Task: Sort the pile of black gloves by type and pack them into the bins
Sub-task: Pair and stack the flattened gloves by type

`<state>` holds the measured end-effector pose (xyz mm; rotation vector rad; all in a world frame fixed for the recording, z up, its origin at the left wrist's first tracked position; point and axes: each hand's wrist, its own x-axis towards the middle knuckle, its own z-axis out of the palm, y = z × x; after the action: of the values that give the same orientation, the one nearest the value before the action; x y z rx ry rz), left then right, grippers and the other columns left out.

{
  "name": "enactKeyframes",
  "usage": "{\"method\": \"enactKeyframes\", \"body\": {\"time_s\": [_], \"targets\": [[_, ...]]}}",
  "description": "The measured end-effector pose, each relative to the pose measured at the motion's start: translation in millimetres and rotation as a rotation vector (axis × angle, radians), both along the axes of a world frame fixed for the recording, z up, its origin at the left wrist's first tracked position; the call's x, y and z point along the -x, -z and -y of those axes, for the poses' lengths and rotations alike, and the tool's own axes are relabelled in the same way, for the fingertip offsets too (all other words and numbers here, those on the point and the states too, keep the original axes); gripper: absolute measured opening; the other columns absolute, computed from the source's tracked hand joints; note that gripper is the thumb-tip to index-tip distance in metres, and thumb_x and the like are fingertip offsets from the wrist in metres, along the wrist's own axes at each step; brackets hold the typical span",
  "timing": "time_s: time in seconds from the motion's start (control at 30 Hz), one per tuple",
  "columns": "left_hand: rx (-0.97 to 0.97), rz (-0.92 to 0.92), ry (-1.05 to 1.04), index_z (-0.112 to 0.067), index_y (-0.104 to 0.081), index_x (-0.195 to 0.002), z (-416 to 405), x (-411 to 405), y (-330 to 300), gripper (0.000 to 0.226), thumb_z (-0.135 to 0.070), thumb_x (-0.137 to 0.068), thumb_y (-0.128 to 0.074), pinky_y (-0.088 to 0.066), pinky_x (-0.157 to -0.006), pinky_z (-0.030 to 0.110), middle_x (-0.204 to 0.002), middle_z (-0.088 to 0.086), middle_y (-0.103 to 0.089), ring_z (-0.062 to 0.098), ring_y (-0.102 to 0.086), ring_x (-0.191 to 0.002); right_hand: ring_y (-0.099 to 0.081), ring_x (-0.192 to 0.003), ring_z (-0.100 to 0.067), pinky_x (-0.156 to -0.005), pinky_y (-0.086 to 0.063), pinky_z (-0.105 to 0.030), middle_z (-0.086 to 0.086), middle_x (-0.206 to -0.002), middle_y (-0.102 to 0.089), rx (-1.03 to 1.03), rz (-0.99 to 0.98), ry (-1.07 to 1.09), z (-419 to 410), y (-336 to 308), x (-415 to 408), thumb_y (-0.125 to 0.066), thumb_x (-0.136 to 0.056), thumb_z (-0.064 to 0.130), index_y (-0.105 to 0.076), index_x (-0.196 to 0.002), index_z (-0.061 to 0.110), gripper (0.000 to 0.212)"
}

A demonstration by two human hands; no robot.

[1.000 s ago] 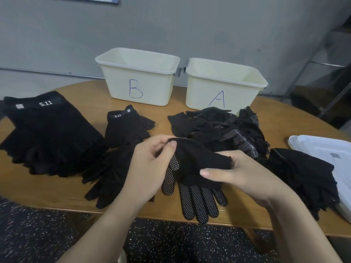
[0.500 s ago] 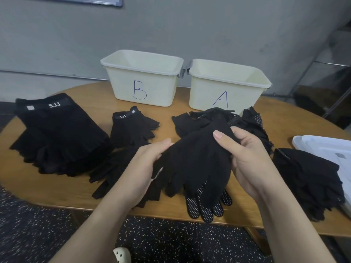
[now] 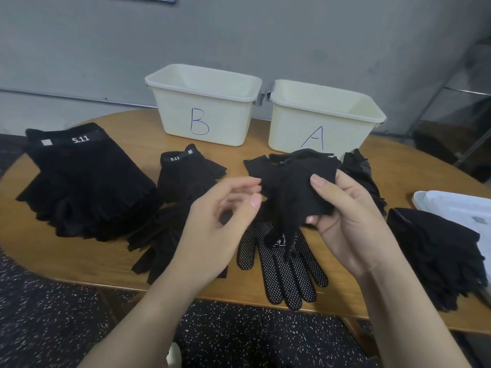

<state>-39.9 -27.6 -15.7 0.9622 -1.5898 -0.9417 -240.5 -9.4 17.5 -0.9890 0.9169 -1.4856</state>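
Note:
My right hand [image 3: 348, 216] grips a bunched plain black glove [image 3: 295, 192] above the table's middle. My left hand [image 3: 212, 227] hovers just left of it with loosely curled fingers, holding nothing. Below them a black glove with white grip dots [image 3: 281, 272] lies palm up near the front edge. Bin B [image 3: 204, 104] and bin A [image 3: 324, 118], both cream, stand side by side at the back. A loose heap of gloves [image 3: 364, 168] lies in front of bin A.
A large stack of 5.11 fingerless gloves [image 3: 85, 179] sits at the left, a smaller 5.11 stack [image 3: 186, 173] beside it, and full-finger gloves [image 3: 156, 240] below. Another black pile [image 3: 441, 251] lies right, beside a white lid [image 3: 462, 208]. The wooden table [image 3: 79, 264] ends near me.
My left hand has let go of the plain glove and drawn slightly left. My right hand has bunched the glove up, uncovering the dotted glove on the table.

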Motion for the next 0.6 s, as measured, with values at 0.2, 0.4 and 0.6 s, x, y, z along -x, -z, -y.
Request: {"method": "enactKeyframes", "body": {"time_s": [0.2,0.4,0.6], "targets": [[0.049,0.201,0.136,-0.046,-0.048,-0.143,-13,16,4,0.07,-0.046,-0.081,-0.082,-0.048,-0.105,0.022,-0.133,-0.029,-0.061,-0.003,-0.058,-0.126,-0.068,-0.087,-0.018,-0.055,-0.052,-0.021,-0.015,-0.11,-0.072,-0.002,-0.081,-0.068,0,5,-5,-0.061,-0.092,0.018,-0.06,-0.127,-0.005,0.042],[0.02,0.102,-0.007,-0.024,-0.07,-0.118,-14,19,-2,0.024,-0.036,-0.102,-0.056,-0.056,-0.085,0.026,-0.101,-0.012,-0.075,0.003,-0.069,-0.096,-0.06,-0.08,-0.017,-0.064,-0.052,-0.026,-0.012,-0.1,-0.07,0.028,-0.085,-0.052,1,3,-4,-0.055,-0.1,0.031,-0.065,-0.117,-0.001,0.038],[0.013,-0.064,0.087,-0.01,-0.058,-0.081,-25,13,-16,0.041,-0.04,-0.105,-0.042,-0.052,-0.068,0.028,-0.076,0.009,-0.061,0.017,-0.061,-0.074,-0.064,-0.112,-0.022,-0.097,-0.048,-0.042,-0.011,-0.122,-0.07,0.037,-0.183,-0.028,-1,4,12,-0.067,-0.094,0.042,-0.064,-0.131,0.007,0.05]]}}
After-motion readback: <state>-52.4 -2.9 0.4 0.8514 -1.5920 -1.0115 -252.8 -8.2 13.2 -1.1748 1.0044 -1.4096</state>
